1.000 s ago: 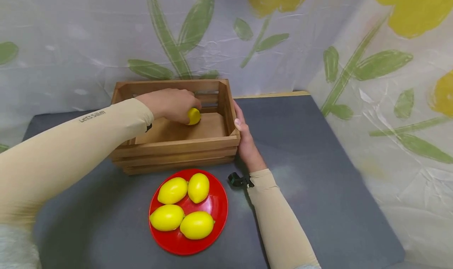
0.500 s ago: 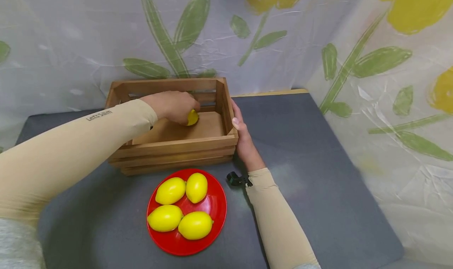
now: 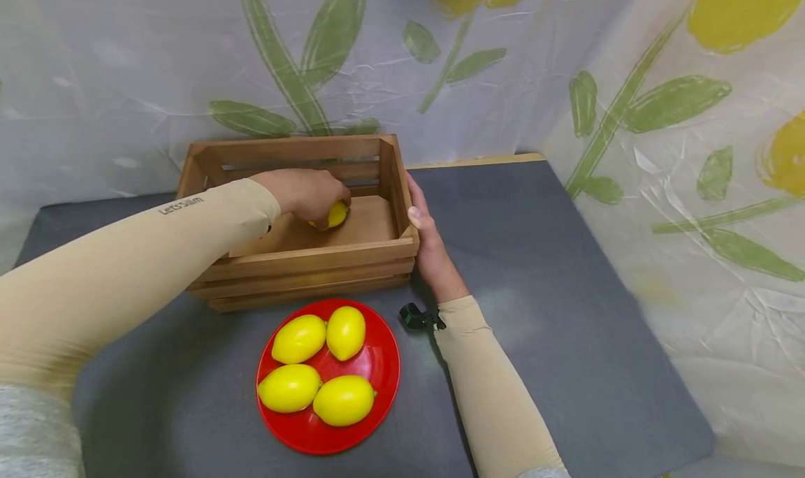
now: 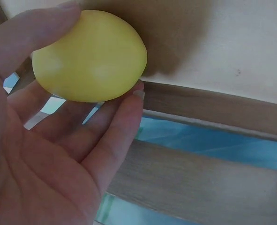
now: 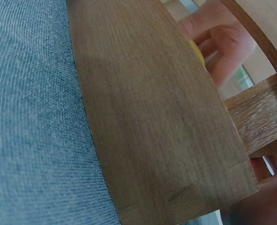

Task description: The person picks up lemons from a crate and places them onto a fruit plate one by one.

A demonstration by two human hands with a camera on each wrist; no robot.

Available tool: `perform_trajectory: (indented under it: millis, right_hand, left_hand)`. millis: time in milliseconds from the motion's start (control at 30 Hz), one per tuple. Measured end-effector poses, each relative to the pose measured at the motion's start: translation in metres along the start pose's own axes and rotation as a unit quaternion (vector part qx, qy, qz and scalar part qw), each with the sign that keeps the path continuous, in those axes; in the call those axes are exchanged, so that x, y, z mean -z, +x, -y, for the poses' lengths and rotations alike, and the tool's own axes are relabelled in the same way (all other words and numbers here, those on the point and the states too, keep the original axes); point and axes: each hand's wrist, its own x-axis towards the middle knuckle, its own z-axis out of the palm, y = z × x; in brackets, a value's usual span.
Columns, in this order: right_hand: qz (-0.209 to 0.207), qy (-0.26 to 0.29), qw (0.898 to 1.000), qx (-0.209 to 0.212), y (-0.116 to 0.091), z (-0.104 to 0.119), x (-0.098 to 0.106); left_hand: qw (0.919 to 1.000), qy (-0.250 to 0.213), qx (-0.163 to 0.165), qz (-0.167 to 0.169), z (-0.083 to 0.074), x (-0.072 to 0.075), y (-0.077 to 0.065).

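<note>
In the head view my left hand [image 3: 307,195] reaches down inside a slatted wooden crate [image 3: 308,262] and holds a yellow lemon [image 3: 338,215] low over its floor. The left wrist view shows the thumb on one side of the lemon [image 4: 91,58] and curled fingers [image 4: 117,140] on the other. Against the outside of the crate's right end lies my right hand [image 3: 432,254], fingers extended along the wall and thumb at the rim. A wooden slat [image 5: 147,108] fills much of the right wrist view, partly hiding the lemon and left hand [image 5: 229,44] behind it.
Just in front of the crate stands a red plate [image 3: 382,366] with several more lemons [image 3: 344,400] on it. The grey table [image 3: 534,324] ends at a flower-printed sheet [image 3: 490,107] behind and to the right. My left forearm crosses the crate's left part.
My left hand has shifted slightly left and down inside the crate with the lemon, which has turned a little. The whole view has drifted slightly; my right hand stays against the crate.
</note>
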Motion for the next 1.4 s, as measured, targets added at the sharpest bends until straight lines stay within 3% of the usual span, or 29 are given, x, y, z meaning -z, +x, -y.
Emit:
perform_trajectory:
  millis: [233, 400, 833, 1200, 1400]
  right_hand:
    - [0.001, -0.009, 1.000, -0.003, 0.000, 0.000, -0.001]
    - [-0.006, 0.003, 1.000, -0.004, 0.001, -0.001, 0.000]
    - [-0.010, 0.021, 1.000, 0.005, 0.001, 0.000, -0.002]
    - [-0.015, 0.023, 1.000, 0.010, -0.002, -0.001, -0.003]
    - [-0.013, 0.026, 1.000, 0.009, 0.000, 0.000, -0.004]
  left_hand:
    - [0.9999, -0.006, -0.004, 0.009, 0.002, 0.001, -0.004]
    - [0.9998, -0.012, -0.006, -0.013, -0.001, 0.012, -0.013]
    - [0.9972, -0.009, -0.031, -0.068, -0.008, 0.018, -0.052]
    - [0.9972, 0.000, -0.006, -0.074, -0.021, 0.028, -0.087]
    - [0.9955, 0.010, -0.005, -0.094, -0.026, 0.037, -0.109]
